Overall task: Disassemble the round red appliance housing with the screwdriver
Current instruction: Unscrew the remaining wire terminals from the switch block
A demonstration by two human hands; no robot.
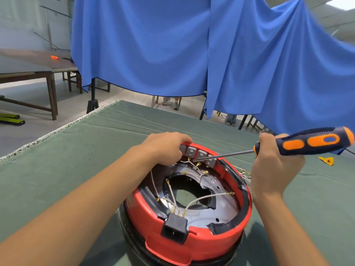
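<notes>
A round red plastic appliance housing (pixel 194 240) is sitting upside down on the green cloth-covered tabletop (pixel 107 143), close to the near edge and between the person's two forearms. Its open underside is facing up, showing a shiny metal plate (pixel 226 206) with a large hole in the middle, strips of black tape along the inner rim, and a black plug socket (pixel 174 228) set into the near wall.

The left hand (pixel 167 148) is reaching over the far rim of the housing; its grip is curled over that rim, fingers hooked on the outer side and the thumb side lying inside by the row of grey metal terminal tabs (pixel 198 155).

The right hand (pixel 274 166) is hovering just beside the right side of the housing, its grip wrapped narrowly around the front of the blue and orange handled screwdriver (pixel 315 141). The handle is sticking out to the right past the hand, and the thin steel shaft is running left and slightly down, with its tip lying among the gold connectors just below the terminal tabs, near the left thumb.

White insulated wires (pixel 199 198) with gold ends are looping across the metal plate, several of them running to the plug socket. A small yellow triangular piece (pixel 327 160) is lying on the tabletop to the right, well apart from the housing. A blue fabric sheet (pixel 192 45) is hanging behind the tabletop, and a brown wooden table (pixel 25 72) is standing at far left.
</notes>
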